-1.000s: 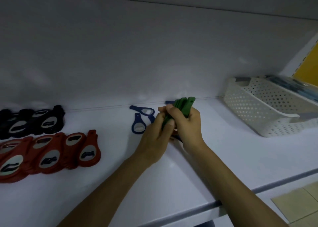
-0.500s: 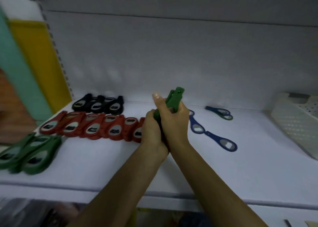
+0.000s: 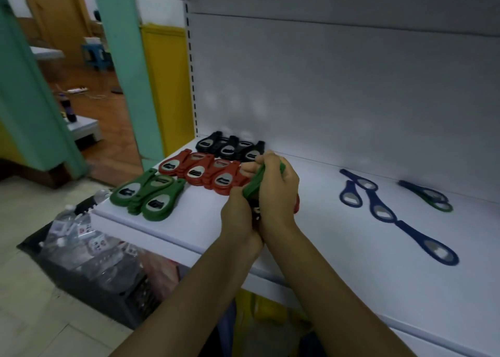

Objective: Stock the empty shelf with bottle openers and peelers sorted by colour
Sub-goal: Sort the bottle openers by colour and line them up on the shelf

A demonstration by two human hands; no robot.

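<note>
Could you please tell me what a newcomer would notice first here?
The left hand and right hand grip a bundle of green plastic bottle openers over the white shelf's middle. Left of them lie sorted rows: green openers, red openers, black openers; slim blue openers lie scattered right.

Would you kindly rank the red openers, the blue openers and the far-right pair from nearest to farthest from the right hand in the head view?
From the right hand, gripping the green bundle:
1. Red openers: just left, beside it.
2. Blue openers: mid-shelf, to its right.
3. Far-right pair: farthest right, near the back wall.
</note>
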